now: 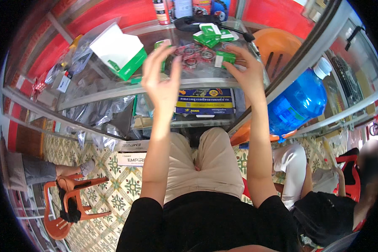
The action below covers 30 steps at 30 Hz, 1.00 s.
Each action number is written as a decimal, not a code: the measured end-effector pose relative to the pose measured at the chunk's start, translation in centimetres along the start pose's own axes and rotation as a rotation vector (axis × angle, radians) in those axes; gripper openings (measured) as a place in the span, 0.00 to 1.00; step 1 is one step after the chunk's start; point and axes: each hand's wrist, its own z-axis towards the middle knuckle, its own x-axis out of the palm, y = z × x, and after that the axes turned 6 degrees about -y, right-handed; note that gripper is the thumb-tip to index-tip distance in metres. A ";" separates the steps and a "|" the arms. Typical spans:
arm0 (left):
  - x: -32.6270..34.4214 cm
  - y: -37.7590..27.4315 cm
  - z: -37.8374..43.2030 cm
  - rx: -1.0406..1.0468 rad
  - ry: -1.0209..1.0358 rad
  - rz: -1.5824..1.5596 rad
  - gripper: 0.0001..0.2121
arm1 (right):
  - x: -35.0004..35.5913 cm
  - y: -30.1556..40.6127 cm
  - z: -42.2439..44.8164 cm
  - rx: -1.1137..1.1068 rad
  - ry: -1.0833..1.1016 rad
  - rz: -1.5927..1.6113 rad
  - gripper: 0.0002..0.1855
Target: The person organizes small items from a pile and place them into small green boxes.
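In the head view, my right hand [249, 67] grips a small green and white cardboard box [226, 58] between thumb and fingers, just above the glass shelf. My left hand [159, 71] is raised with its fingers apart and slightly blurred; nothing shows between them. Partly hidden behind it is another green and white box [163, 43]. Between my hands lie several ring-shaped parts in red-printed clear wrappers [193, 53]. More small green boxes [210, 33] are heaped beyond them. Left of my left hand, a larger green and white carton [121, 52] has its flaps raised.
Bottles and cans [182, 8] line the back of the glass case. A large blue water bottle [297, 100] stands at right, beside an orange plastic chair [275, 44]. Metal frame bars [208, 82] edge the shelf. A seated person [324, 214] is at right; another's leg [69, 170] shows left.
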 end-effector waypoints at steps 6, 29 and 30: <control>-8.7 7.2 2.1 -0.084 -0.138 0.346 0.27 | 0.0 -0.3 -0.3 -0.031 -0.002 -0.074 0.18; -10.9 11.1 4.3 -0.419 0.450 -0.360 0.34 | 7.1 6.2 -1.8 -0.109 -0.250 0.250 0.18; -11.0 11.4 4.3 -0.423 0.463 -0.299 0.35 | 8.3 7.7 -1.9 -0.117 -0.223 0.282 0.19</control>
